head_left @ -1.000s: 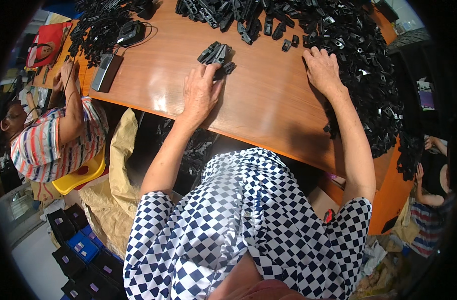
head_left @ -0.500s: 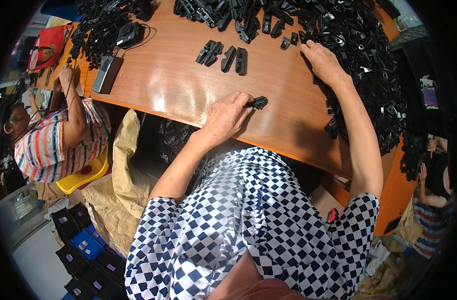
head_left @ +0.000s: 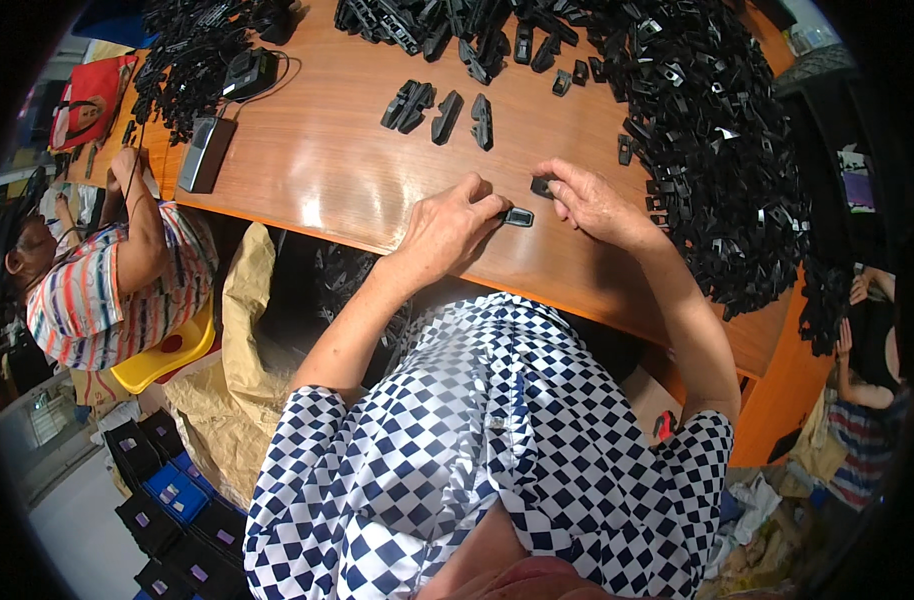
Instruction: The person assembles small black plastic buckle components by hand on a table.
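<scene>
Over the near part of the wooden table, my left hand point(head_left: 451, 226) pinches a black plastic part point(head_left: 518, 217) whose framed end points right. My right hand point(head_left: 595, 203) is closed on a small black clip point(head_left: 542, 186), just beyond and to the right of that part. A small gap lies between the two pieces. Farther off on the tabletop rest several long black plastic parts point(head_left: 446, 118), set roughly side by side. The ends covered by my fingers are hidden.
A large heap of black clips point(head_left: 712, 150) covers the table's right side. More long black parts point(head_left: 417, 25) pile up at the far edge. A grey box-shaped device point(head_left: 207, 155) with a cable stands at the left, near a co-worker in a striped shirt point(head_left: 127, 280).
My right hand has come left and nearer from the edge of the heap, bringing a small clip. The part in my left hand has turned so its framed end shows.
</scene>
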{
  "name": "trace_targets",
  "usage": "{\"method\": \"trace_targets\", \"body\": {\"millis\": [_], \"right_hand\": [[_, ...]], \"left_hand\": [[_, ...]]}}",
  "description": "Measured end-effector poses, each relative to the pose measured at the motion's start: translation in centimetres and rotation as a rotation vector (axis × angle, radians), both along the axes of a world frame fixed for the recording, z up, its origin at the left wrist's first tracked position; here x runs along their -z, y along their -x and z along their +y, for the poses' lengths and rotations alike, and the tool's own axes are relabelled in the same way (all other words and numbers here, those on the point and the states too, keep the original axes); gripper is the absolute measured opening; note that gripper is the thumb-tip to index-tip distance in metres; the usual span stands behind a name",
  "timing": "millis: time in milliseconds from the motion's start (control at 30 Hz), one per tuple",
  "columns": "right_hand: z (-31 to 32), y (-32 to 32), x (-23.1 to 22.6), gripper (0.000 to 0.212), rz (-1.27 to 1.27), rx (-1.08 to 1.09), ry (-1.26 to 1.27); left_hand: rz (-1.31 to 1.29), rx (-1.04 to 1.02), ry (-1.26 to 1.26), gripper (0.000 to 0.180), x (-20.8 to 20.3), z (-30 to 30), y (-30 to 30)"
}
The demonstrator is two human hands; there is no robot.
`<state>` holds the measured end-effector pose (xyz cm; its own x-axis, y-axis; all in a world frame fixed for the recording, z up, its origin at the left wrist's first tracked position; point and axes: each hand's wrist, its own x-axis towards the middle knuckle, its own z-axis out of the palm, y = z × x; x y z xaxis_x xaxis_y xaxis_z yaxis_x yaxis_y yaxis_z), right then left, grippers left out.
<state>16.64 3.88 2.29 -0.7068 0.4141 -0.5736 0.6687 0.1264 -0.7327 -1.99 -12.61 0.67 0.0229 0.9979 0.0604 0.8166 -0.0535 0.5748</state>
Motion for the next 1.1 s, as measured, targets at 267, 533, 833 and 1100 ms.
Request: {"method": "trace_targets", "body": {"millis": [267, 533, 833, 1100], "right_hand": [[-0.7, -0.9, 0.3, 0.022, 0.170, -0.187, -0.687], [-1.5, -1.1, -0.3, 0.019, 0.329, -0.235, -0.841], [-4.0, -2.1, -0.9, 0.017, 0.259, -0.256, -0.716], [-5.6, -0.2, 1.1, 0.020, 0.219, -0.227, -0.719]], "left_hand": [[-0.188, -0.136, 0.024, 0.026, -0.2, -0.3, 1.1], [-0.106, -0.002, -0.035, 0.019, 0.8, 0.2, 1.6], [-0.176, 0.026, -0.089, 0.017, 1.7, 0.3, 1.7], [-0.168, 0.086, -0.093, 0.015, 0.9, 0.7, 1.6]]}}
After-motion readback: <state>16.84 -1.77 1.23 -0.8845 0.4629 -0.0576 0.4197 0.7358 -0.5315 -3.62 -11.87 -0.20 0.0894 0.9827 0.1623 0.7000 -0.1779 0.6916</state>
